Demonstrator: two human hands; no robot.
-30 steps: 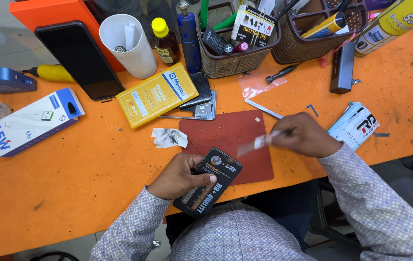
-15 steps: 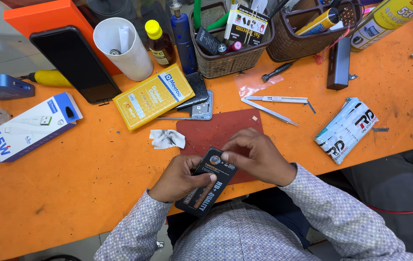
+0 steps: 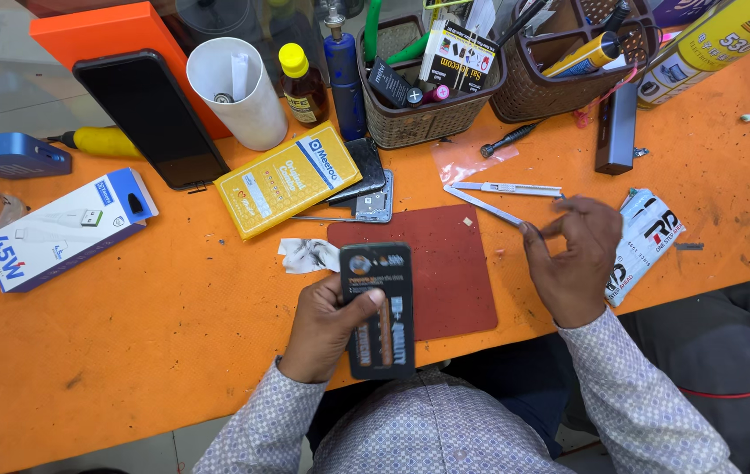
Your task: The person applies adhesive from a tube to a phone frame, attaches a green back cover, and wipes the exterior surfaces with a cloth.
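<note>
Left hand point(image 3: 327, 325) grips the black battery point(image 3: 379, 312), long axis toward the person; tweezers point(image 3: 489, 206) lie just beyond the right hand point(image 3: 573, 259), fingers loosely pinched on nothing

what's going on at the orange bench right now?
A person at an orange table holds a black phone battery upright in the left hand, above the near edge of a dark red mat. The right hand is at the tip of metal tweezers lying beside the mat, fingers pinched there. A yellow packet and a partly covered phone part lie just behind.
</note>
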